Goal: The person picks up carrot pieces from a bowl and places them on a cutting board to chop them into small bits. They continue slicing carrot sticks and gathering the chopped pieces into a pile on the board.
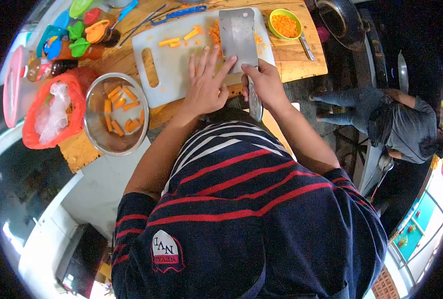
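Note:
My right hand (264, 82) is wrapped round the handle of a cleaver (237, 37), whose broad blade lies over the white cutting board (144, 42). Spread flat on the board, my left hand (206, 84) has its index fingertip right at the lower edge of the blade. Diced orange carrot (215, 33) shows on both sides of the blade, part of it hidden beneath. Several carrot sticks (169, 43) lie on the board beyond my left fingers. A yellow-green bowl (271, 26) of diced carrot stands to the right of the board.
Left of the board, a steel bowl (91, 132) holds carrot pieces. Beside it sit a red plastic bag (31, 132) and several bottles with coloured lids (98, 31). A knife (307, 48) and a blue peeler (179, 15) lie nearby. Another person (406, 124) stands at the right.

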### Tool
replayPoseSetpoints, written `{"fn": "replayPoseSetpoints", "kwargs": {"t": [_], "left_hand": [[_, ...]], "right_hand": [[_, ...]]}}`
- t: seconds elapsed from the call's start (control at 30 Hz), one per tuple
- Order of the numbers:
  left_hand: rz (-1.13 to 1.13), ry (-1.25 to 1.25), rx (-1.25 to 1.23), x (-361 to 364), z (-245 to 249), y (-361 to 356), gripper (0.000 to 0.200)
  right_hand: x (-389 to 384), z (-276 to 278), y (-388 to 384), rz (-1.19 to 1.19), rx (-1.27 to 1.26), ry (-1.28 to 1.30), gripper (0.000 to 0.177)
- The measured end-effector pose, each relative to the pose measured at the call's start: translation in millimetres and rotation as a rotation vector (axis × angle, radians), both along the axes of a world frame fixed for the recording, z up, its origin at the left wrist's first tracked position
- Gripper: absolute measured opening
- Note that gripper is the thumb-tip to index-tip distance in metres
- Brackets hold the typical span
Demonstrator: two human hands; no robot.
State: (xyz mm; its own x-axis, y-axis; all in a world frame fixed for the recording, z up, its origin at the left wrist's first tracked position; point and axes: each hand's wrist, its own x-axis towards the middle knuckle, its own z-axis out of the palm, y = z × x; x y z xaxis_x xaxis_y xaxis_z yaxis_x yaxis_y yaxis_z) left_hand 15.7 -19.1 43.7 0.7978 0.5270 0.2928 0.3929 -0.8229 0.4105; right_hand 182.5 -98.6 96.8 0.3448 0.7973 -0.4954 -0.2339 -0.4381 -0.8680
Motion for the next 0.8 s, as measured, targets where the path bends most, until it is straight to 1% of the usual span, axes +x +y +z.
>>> {"fn": "replayPoseSetpoints", "kwargs": {"t": [0.03, 0.1, 0.13, 0.17, 0.2, 0.23, 0.27, 0.3, 0.33, 0.37, 0.4, 0.47, 0.5, 0.57, 0.6, 0.67, 0.73, 0.8], "left_hand": [[-0.010, -0.002, 0.000, 3.0, 0.4, 0.4, 0.077], [0.066, 0.026, -0.057, 8.1, 0.6, 1.0, 0.080], [0.059, 0.027, -0.058, 9.3, -1.9, 2.6, 0.080], [0.123, -0.010, -0.045, 9.9, -6.0, 5.8, 0.076], [0.189, -0.047, -0.032, 9.7, -6.1, 8.9, 0.072], [0.186, -0.048, -0.031, 8.7, -6.0, 12.0, 0.072], [0.227, -0.058, -0.036, 7.5, -5.9, 15.0, 0.068], [0.267, -0.068, -0.043, 5.6, -5.4, 16.9, 0.063], [0.263, -0.069, -0.043, 1.4, -7.7, 19.3, 0.063], [0.292, -0.138, -0.048, -4.8, -11.4, 21.3, 0.060], [0.322, -0.206, -0.051, -11.1, -13.2, 22.7, 0.056], [0.350, -0.218, -0.070, -24.8, -17.1, 21.0, 0.054], [0.375, -0.233, -0.090, -30.6, -19.0, 19.4, 0.052], [0.400, -0.246, -0.095, -41.4, -23.6, 16.8, 0.050], [0.421, -0.259, -0.100, -46.7, -26.2, 15.8, 0.049], [0.438, -0.296, -0.137, -54.9, -33.3, 14.3, 0.045], [0.450, -0.339, -0.179, -58.5, -36.1, 13.3, 0.042], [0.438, -0.337, -0.126, -58.5, -37.9, 14.5, 0.034]], "right_hand": [[1.5, 4.1, -0.5, -0.045, -0.012, 0.084, 0.018], [7.9, 3.2, -5.2, -0.047, -0.021, 0.070, 0.019], [10.8, 2.2, -7.8, -0.034, -0.032, 0.060, 0.020], [13.7, 1.7, -11.7, -0.038, -0.031, 0.060, 0.020], [16.1, 2.2, -16.6, 0.066, -0.082, -0.229, 0.025], [17.0, 2.6, -20.5, 0.169, -0.132, -0.519, 0.034], [15.3, 3.6, -25.3, 0.164, -0.133, -0.520, 0.034], [12.1, 6.0, -31.8, 0.201, -0.056, -0.840, 0.039], [9.8, 7.6, -35.9, 0.238, 0.028, -1.160, 0.044], [12.3, 8.5, -39.8, 0.304, 0.026, -1.203, 0.046], [11.8, 10.6, -41.5, 0.305, 0.028, -1.202, 0.046], [9.6, 13.9, -43.1, 0.355, 0.050, -1.193, 0.035], [8.4, 9.2, -43.7, 0.358, 0.053, -1.191, 0.035], [4.1, -4.3, -45.3, 0.297, 0.113, -1.014, 0.033], [1.9, -3.5, -43.5, 0.304, 0.117, -1.008, 0.033], [-3.1, 1.4, -42.4, 0.304, 0.060, -0.760, 0.032], [-9.5, 6.4, -38.7, 0.332, 0.049, -0.782, 0.029], [-12.6, 8.3, -34.3, 0.476, -0.039, -0.864, 0.026]]}}
